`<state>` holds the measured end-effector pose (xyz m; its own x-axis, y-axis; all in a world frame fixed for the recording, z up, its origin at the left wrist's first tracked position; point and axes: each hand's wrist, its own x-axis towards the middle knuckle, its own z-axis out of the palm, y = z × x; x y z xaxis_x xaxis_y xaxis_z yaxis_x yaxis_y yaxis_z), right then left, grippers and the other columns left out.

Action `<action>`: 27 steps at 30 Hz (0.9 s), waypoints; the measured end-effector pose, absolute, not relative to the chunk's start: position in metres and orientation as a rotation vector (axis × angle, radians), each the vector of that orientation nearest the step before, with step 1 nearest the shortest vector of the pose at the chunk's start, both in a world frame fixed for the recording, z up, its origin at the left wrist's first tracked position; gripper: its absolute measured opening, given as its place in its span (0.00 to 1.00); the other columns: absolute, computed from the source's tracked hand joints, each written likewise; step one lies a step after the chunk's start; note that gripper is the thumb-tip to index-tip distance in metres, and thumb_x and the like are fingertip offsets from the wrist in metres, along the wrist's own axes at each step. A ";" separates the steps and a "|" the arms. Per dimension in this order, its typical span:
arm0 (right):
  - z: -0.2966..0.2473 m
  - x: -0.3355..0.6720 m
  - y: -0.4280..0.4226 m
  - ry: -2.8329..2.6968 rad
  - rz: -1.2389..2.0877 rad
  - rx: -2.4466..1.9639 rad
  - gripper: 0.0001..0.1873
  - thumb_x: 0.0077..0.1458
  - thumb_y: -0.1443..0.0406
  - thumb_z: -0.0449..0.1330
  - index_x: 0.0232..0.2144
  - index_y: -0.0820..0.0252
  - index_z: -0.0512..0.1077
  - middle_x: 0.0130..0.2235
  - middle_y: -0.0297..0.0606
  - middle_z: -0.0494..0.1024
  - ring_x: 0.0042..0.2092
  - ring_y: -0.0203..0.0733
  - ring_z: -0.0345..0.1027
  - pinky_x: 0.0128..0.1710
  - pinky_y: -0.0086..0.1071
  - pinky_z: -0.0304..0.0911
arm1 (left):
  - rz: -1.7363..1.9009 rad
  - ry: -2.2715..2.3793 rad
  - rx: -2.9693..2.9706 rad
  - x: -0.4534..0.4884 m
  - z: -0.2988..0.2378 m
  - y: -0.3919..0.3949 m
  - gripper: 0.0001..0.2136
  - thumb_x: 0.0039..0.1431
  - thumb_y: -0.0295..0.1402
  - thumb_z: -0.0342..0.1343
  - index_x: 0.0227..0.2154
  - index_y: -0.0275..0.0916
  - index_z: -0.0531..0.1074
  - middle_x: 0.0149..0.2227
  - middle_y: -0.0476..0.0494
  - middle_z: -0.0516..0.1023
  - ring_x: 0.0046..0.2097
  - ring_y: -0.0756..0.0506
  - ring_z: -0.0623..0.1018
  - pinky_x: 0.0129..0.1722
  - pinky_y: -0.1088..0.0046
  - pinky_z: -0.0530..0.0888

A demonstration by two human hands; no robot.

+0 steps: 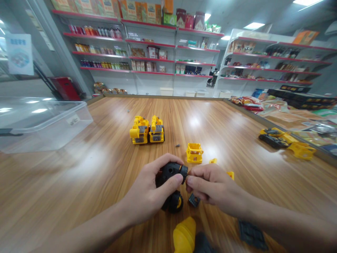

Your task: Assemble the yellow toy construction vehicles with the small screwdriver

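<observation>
My left hand [155, 189] is wrapped round a black toy vehicle chassis [170, 171], its thumb on the upper wheel [183, 172]. A lower wheel with a yellow hub [179, 202] shows below that thumb. At the upper wheel's right side, my right hand [210, 184] is closed in a pinch; whatever its fingertips hold is hidden. Just under those fingers lies a small dark grey part [194, 200]. A yellow toy cab frame [195, 153] stands beyond my hands. Nearer me are a yellow drum-shaped piece [184, 234] and a dark grey plate [252, 234], partly behind my right forearm.
Two assembled yellow toy trucks [147, 130] stand farther back, with a small grey piece [177, 145] nearby. To the right are a partly built toy vehicle [275, 138] and packaged goods [286, 117]. A clear plastic bin [65, 130] sits left; stocked shelves [150, 44] line the back.
</observation>
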<state>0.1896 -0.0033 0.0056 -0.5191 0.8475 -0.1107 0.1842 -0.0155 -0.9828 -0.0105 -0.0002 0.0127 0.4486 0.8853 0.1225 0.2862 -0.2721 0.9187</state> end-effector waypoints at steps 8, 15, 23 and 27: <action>0.011 0.189 -0.001 -1.296 2.030 -1.082 0.15 0.55 0.56 0.60 0.25 0.62 0.67 0.16 0.23 0.59 0.15 0.24 0.42 0.13 0.21 0.36 | 0.849 1.000 1.880 -0.011 0.012 -0.001 0.10 0.63 0.39 0.53 0.43 0.42 0.69 0.34 0.50 0.75 0.34 0.48 0.73 0.33 0.73 0.69; 0.011 0.195 -0.001 -1.086 2.220 -1.039 0.11 0.59 0.62 0.56 0.27 0.62 0.67 0.17 0.23 0.57 0.15 0.23 0.40 0.13 0.20 0.32 | 0.867 1.016 1.931 -0.011 0.012 -0.001 0.10 0.62 0.38 0.53 0.44 0.41 0.70 0.35 0.49 0.76 0.36 0.47 0.74 0.33 0.72 0.69; 0.006 0.195 0.002 -1.212 2.144 -1.052 0.17 0.63 0.57 0.49 0.29 0.61 0.67 0.15 0.24 0.59 0.14 0.26 0.39 0.12 0.21 0.34 | 0.938 1.075 1.794 -0.010 0.016 -0.003 0.10 0.61 0.39 0.56 0.43 0.41 0.71 0.33 0.49 0.75 0.33 0.48 0.74 0.31 0.74 0.69; -0.001 0.193 0.003 -2.017 1.228 -1.151 0.17 0.65 0.60 0.48 0.27 0.62 0.68 0.22 0.35 0.70 0.23 0.32 0.60 0.22 0.25 0.54 | 1.102 1.108 1.386 -0.009 0.012 0.003 0.12 0.59 0.41 0.57 0.43 0.42 0.70 0.32 0.49 0.74 0.32 0.47 0.75 0.30 0.74 0.72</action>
<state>0.1925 0.0030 -0.0007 -0.5115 0.8593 -0.0055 0.3995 0.2321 -0.8868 -0.0089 0.0031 0.0123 0.1632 0.9846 0.0626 0.0679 -0.0745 0.9949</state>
